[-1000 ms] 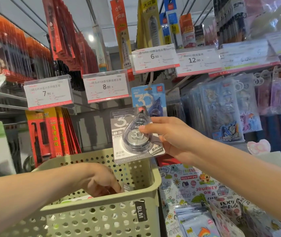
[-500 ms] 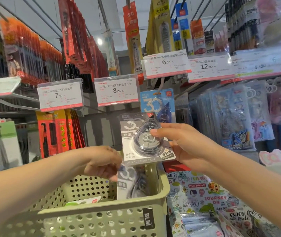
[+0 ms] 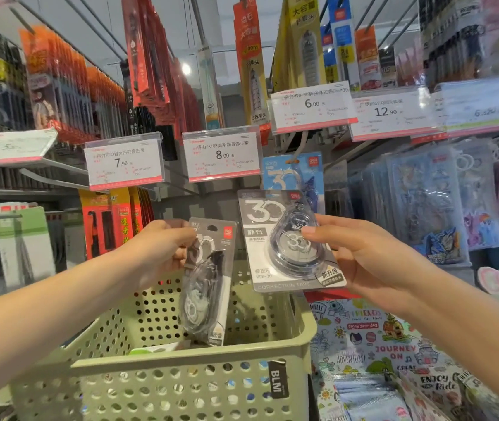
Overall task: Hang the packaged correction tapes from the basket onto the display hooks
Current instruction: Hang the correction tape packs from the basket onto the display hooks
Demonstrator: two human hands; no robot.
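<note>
Both hands are raised in front of the display, each holding one packaged correction tape. Right hand (image 3: 360, 259): thumb lies across the clear blister and the fingers curl behind the card, gripping the grey correction tape pack (image 3: 287, 241) by its right edge. That pack is held upright and facing the camera, just below and partly in front of a blue correction tape pack (image 3: 290, 171) already hanging on a display hook (image 3: 303, 144) under the 6.00 price tag (image 3: 312, 109).

Left hand (image 3: 160, 250): fingers pinch the top left corner of a second correction tape pack (image 3: 208, 284), which hangs tilted, its lower end dipping inside the green basket (image 3: 181, 387). The two packs sit side by side, close but apart.

The perforated basket stands below both hands and carries a black BLM label (image 3: 277, 379) on its near wall. Another pale item lies on the basket floor; its type cannot be determined.
</note>
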